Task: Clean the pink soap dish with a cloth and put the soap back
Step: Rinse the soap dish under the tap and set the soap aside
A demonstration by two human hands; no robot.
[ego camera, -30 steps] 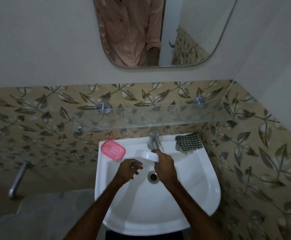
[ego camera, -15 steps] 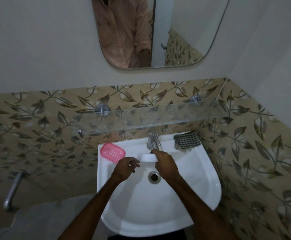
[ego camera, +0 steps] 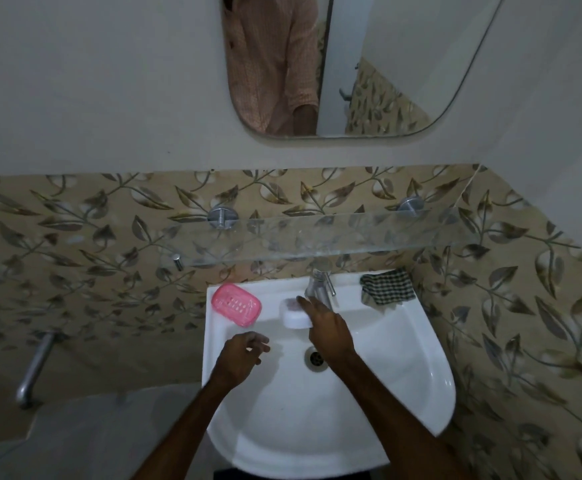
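A: What could go wrong here?

B: The white rectangular soap bar (ego camera: 295,317) sits on the far ledge of the white ceramic basin (ego camera: 421,358), just in front of the steel tap (ego camera: 319,287). If wet, it could slide into the bowl when let go.

A: Who holds it?

B: The right hand (ego camera: 329,329) lies on its right end, fingers stretched along it; a firm grip I cannot tell. The left hand (ego camera: 242,355) hovers apart over the bowl, fingers loosely spread, holding nothing.

A: And the dish?

B: The pink slotted plastic soap dish (ego camera: 237,305) rests on the far left corner, just left of the soap, empty. The green-checked cloth (ego camera: 387,286) lies at the far right corner, untouched.
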